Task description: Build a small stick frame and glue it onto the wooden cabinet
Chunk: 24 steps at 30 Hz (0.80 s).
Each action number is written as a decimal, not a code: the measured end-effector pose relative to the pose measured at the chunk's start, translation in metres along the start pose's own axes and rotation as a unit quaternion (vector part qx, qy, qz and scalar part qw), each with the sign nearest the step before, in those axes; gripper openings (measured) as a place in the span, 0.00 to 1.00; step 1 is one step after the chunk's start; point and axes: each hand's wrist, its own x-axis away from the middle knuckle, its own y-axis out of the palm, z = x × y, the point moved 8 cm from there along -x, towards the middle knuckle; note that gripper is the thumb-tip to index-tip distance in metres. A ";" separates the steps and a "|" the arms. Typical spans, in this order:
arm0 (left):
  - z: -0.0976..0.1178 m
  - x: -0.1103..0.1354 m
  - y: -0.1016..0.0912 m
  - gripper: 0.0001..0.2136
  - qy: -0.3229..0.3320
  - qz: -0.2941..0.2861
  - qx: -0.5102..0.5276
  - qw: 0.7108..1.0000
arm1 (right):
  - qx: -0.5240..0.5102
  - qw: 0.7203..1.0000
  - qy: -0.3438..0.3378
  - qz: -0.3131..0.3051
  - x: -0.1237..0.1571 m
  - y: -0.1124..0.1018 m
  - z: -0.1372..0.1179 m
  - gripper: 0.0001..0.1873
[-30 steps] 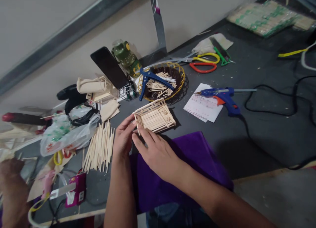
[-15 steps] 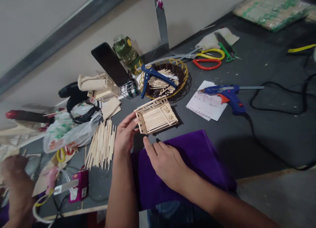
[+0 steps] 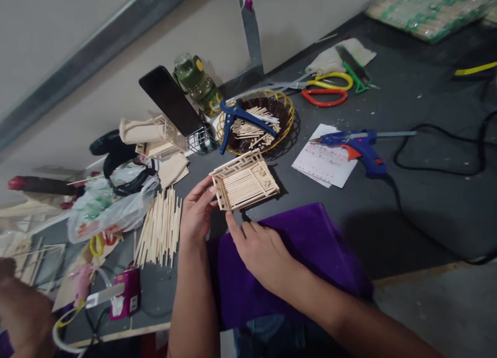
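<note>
A small frame built of thin wooden sticks (image 3: 244,181) lies on the dark table (image 3: 407,208). My left hand (image 3: 197,213) touches its left edge with thumb and fingertips, fingers apart. My right hand (image 3: 261,249) rests on a purple cloth (image 3: 306,254) just below the frame, its fingers stretched out and the forefinger tip close to the frame's near corner. Neither hand grips anything. A pile of loose wooden sticks (image 3: 159,233) lies left of my left hand.
A yellow wire basket (image 3: 285,121) with stick pieces and blue cutters (image 3: 236,119), a blue glue gun (image 3: 357,145) on paper with its black cord, scissors (image 3: 326,89), a phone (image 3: 171,100) on a stand, a green bottle (image 3: 196,81). Another person's hand (image 3: 19,306) at far left.
My right hand has drawn back from on top of the stick frame to the purple cloth below it. The left hand stays at the frame's left edge.
</note>
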 end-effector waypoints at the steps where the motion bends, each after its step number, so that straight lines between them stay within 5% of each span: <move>1: 0.000 0.000 0.000 0.20 0.001 0.000 0.001 1.000 | -0.003 1.000 -0.002 0.000 0.001 0.000 0.000 0.28; 5: 0.000 -0.001 0.000 0.20 0.004 -0.002 0.010 1.000 | -0.015 1.000 -0.019 -0.001 0.009 -0.006 0.001 0.27; 9: 0.001 -0.002 0.000 0.20 0.001 0.000 0.017 1.000 | -0.049 0.998 -0.024 0.008 0.021 -0.033 0.024 0.20; 12: 0.003 -0.002 0.002 0.20 0.003 0.006 0.020 1.000 | -0.047 0.996 0.016 0.071 0.032 -0.073 0.070 0.14; 15: 0.006 -0.001 0.003 0.21 0.004 0.005 0.022 1.000 | 0.034 0.976 0.129 0.170 0.050 -0.118 0.137 0.13; 17: 0.007 -0.001 0.004 0.21 0.006 0.004 0.023 1.000 | 0.084 0.958 0.205 0.185 0.061 -0.134 0.178 0.13; 20: 0.006 -0.002 0.003 0.22 0.010 0.001 0.019 1.000 | 0.112 0.937 0.298 0.146 0.065 -0.134 0.228 0.14; 24: 0.006 -0.002 0.004 0.23 0.019 -0.019 0.018 0.999 | 0.022 0.936 0.341 0.085 0.053 -0.109 0.262 0.18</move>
